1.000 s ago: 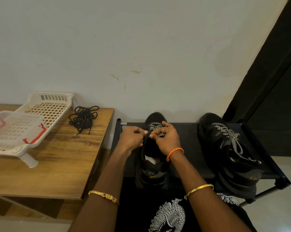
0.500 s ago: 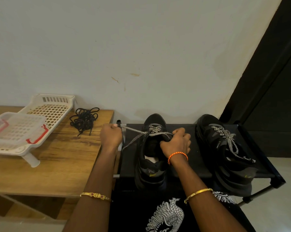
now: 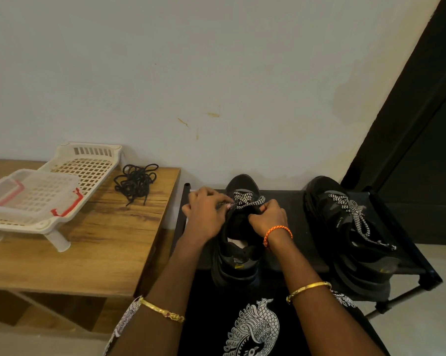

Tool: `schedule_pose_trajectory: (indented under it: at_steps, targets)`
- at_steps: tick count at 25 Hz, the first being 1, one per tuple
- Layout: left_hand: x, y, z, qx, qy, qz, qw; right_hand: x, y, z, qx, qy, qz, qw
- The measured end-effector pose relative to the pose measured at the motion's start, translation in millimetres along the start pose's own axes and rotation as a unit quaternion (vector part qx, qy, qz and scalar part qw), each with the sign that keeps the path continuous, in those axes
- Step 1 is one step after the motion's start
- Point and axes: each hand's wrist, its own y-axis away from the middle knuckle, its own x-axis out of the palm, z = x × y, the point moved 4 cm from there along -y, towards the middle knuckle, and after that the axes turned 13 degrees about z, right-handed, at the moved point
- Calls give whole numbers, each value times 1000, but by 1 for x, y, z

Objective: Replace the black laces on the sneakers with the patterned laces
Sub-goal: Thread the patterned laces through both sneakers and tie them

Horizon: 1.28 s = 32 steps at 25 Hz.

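- The wooden desk (image 3: 70, 255) on the left carries what is not in use, well apart from the work.
- The black shoe rack (image 3: 293, 201) against the wall holds both sneakers with toes to the wall and heels toward the person, so the eyelets face up within easy reach.
- The white plastic basket (image 3: 88, 165), with a clear lidded box (image 3: 29, 194) on it, sits at the desk's far left.
- The right sneaker (image 3: 350, 237) already carries a patterned lace, its ends trailing loose down the tongue; it looks finished or close to it.
- The left sneaker (image 3: 238, 242) is the one in hand; its patterned lace (image 3: 250, 199) crosses only near the toe, so most eyelets seem still to be threaded.
- The black laces (image 3: 136, 182) lie in a tangle at the desk's back edge, just beside the basket, evidently set aside as removed.
- The left hand (image 3: 206, 214) has its fingers curled, pinching one lace end by the sneaker's left eyelets, likely to feed it through.
- The right hand (image 3: 268, 217) is curled on the sneaker's upper at the right side, apparently steadying it; whether it also pinches the other lace end cannot be told.
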Motion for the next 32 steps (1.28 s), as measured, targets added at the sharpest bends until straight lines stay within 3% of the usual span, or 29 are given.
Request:
schedule_pose_trajectory:
  at_steps: [5,10,15,19,25,27,29,32]
  targets:
    - [-1,0,3,-34,-13,-38,999,1,-6,-3,22,11,20,1000]
    - [-30,11,32,-203,-23,-85,975,3,-10,-5,42,-5,30,999]
    - [-31,16,40,-267,-33,-78,960,3,-9,-5,46,-10,36,998]
    - [-24,9,40,-244,44,-40,968,0,-10,-6,29,4,37,999]
    - [0,-6,22,-43,62,96,993,0,-12,-6,16,11,51,999]
    - [0,-9,13,-1,91,81,993,-1,-13,-7,10,15,56,998]
    - [-6,-9,10,1,164,52,985,-2,-11,-6,-1,4,56,998]
    - [-16,-3,1,12,353,40,935,-7,-3,6,-57,82,-9,995]
